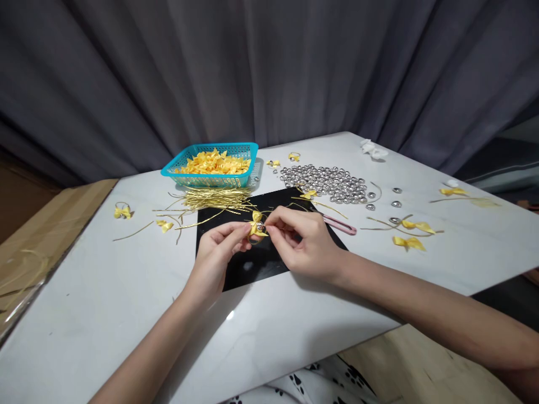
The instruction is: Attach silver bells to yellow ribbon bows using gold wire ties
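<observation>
Over the black mat (240,269), my left hand (219,244) pinches a yellow ribbon bow (256,224) between thumb and fingers. A shiny silver bell (260,227) sits at the middle of the bow. My right hand (305,238) is closed at the bell's right side, thumb and forefinger pressed together. A thin gold tie appears to run into that pinch, though the fingers hide most of it. Behind the hands lies a bundle of gold twist ties (214,197). Tweezers with a pink handle (340,224) lie partly behind my right hand.
A turquoise basket (168,170) full of yellow bows stands at the back left. Silver bells (324,182) are heaped at the back right. Loose bows and ties (410,242) lie on the right, and a finished-looking bow (122,211) on the left. A cardboard box (50,224) borders the white table.
</observation>
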`<state>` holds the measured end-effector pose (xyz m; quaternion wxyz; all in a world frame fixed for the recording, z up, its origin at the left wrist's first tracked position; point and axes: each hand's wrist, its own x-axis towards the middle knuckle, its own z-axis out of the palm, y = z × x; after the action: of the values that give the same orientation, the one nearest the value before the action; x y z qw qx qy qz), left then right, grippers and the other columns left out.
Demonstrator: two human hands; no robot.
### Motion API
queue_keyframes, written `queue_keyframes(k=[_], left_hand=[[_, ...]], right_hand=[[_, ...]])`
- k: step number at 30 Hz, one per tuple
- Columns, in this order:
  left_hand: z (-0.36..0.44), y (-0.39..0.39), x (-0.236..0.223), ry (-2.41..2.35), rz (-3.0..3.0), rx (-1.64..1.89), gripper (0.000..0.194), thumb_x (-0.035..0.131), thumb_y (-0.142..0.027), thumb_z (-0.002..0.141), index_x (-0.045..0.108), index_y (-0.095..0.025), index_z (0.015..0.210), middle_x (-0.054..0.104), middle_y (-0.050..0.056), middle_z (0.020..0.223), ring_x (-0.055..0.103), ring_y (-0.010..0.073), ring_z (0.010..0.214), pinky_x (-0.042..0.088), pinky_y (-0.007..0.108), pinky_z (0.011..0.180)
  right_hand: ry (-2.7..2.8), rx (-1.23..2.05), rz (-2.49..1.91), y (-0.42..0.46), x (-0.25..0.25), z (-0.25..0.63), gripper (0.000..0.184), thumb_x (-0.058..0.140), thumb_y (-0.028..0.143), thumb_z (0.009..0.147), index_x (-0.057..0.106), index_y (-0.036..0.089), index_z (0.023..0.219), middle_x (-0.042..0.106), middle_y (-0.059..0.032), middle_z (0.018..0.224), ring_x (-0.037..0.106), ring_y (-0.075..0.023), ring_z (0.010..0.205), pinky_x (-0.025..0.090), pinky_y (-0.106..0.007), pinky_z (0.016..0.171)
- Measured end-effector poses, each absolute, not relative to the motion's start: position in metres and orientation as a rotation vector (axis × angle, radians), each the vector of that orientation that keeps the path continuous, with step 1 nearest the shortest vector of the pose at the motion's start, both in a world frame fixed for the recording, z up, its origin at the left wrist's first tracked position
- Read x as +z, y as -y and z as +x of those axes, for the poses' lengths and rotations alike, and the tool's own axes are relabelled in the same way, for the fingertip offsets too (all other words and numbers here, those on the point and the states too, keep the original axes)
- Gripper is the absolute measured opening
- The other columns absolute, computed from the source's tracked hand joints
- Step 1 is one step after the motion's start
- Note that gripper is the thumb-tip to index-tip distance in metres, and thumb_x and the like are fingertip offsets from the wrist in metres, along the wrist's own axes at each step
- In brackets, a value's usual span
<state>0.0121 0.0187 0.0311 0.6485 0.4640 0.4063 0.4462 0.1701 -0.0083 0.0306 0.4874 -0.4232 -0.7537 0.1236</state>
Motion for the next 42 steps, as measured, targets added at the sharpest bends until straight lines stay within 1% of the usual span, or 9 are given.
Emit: queue_keyframes(k=[6,14,19,24,28,33,42], left_hand=[[0.0130,-0.0182,0.0328,-0.935,1.088,1.024,0.013,0.074,-0.027,0.066,0.072,-0.014,0.067,0.065,0.001,0.061,0.051,0.0074,0.057,0.042,0.016,0.056],[0.0142,-0.0182,0.0338,-0.945,1.090,1.025,0.011,0.074,-0.024,0.064,0.072,-0.014,0.065,0.064,-0.001,0.057,0.050,0.0063,0.054,0.041,0.015,0.054],[0.0135,-0.0182,0.0325,-0.928,1.070,1.021,0.012,0.075,-0.025,0.065,0.073,-0.013,0.068,0.066,0.001,0.060,0.052,0.0068,0.055,0.042,0.016,0.055],[0.0135,-0.0178,0.0326,-0.934,1.067,1.032,0.015,0.076,-0.026,0.064,0.072,-0.013,0.068,0.066,0.002,0.062,0.052,0.0070,0.056,0.042,0.016,0.055],[0.0141,-0.0180,0.0331,-0.939,1.093,1.032,0.014,0.075,-0.026,0.065,0.072,-0.013,0.066,0.064,0.000,0.059,0.052,0.0069,0.055,0.041,0.016,0.055],[0.0143,-0.0184,0.0330,-0.938,1.129,1.027,0.012,0.073,-0.026,0.067,0.071,-0.014,0.065,0.060,-0.002,0.055,0.050,0.0065,0.054,0.040,0.016,0.054],[0.0137,-0.0173,0.0319,-0.949,1.114,1.041,0.011,0.073,-0.025,0.067,0.071,-0.014,0.066,0.061,-0.001,0.057,0.051,0.0065,0.056,0.041,0.015,0.054]], right_hand=[[1.896,0.219,-0.964,0.0074,0.0298,0.1708,0.015,0.046,0.006,0.080,0.049,0.018,0.071,0.040,0.0037,0.057,0.037,-0.0079,0.050,0.031,-0.021,0.048],[1.904,0.167,-0.901,0.0048,0.0289,0.1707,0.015,0.046,0.003,0.078,0.050,0.015,0.070,0.041,0.0036,0.057,0.036,-0.0072,0.051,0.030,-0.020,0.048],[1.907,0.163,-0.892,0.0048,0.0300,0.1713,0.015,0.046,0.004,0.078,0.050,0.015,0.070,0.041,0.0036,0.057,0.037,-0.0075,0.051,0.031,-0.020,0.049],[1.921,0.124,-0.875,0.0044,0.0303,0.1721,0.015,0.045,0.004,0.078,0.052,0.015,0.072,0.046,0.0020,0.060,0.039,-0.0081,0.052,0.032,-0.021,0.049],[1.952,0.102,-0.881,0.0046,0.0313,0.1728,0.015,0.044,0.003,0.079,0.052,0.015,0.073,0.050,0.0006,0.063,0.040,-0.0079,0.053,0.032,-0.021,0.050],[1.964,0.096,-0.874,0.0047,0.0324,0.1734,0.015,0.044,0.003,0.078,0.052,0.014,0.072,0.047,0.0016,0.062,0.038,-0.0072,0.052,0.032,-0.021,0.051],[1.971,0.097,-0.880,0.0043,0.0333,0.1737,0.015,0.045,0.002,0.077,0.052,0.013,0.071,0.046,0.0021,0.060,0.037,-0.0069,0.052,0.031,-0.020,0.050]])
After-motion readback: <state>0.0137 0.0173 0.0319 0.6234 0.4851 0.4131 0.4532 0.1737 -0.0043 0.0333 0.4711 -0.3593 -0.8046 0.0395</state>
